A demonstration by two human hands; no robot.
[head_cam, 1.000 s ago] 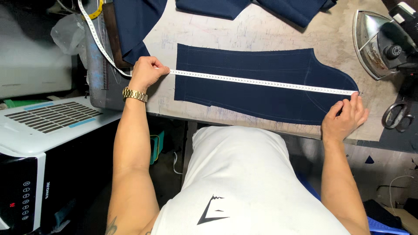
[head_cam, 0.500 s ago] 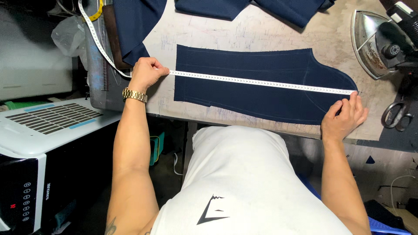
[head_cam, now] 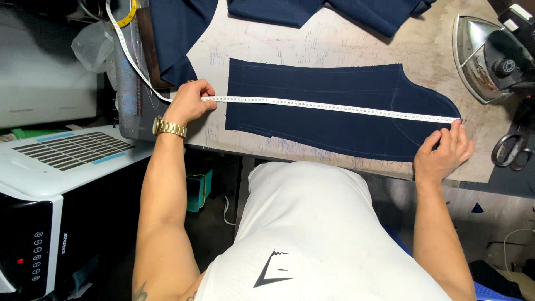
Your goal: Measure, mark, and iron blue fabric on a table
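Left hand (head_cam: 189, 103) at nine o'clock and right hand (head_cam: 446, 150) at three pinch a limp, light tape measure (head_cam: 329, 106) taut by its ends across soft navy fabric (head_cam: 334, 111)

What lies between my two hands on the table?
In the head view, a white measuring tape stretches from the left hand to the right hand, across a flat navy fabric piece.

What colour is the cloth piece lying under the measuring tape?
Dark navy blue, plain, with faint stitched lines: cloth piece, seen in the head view.
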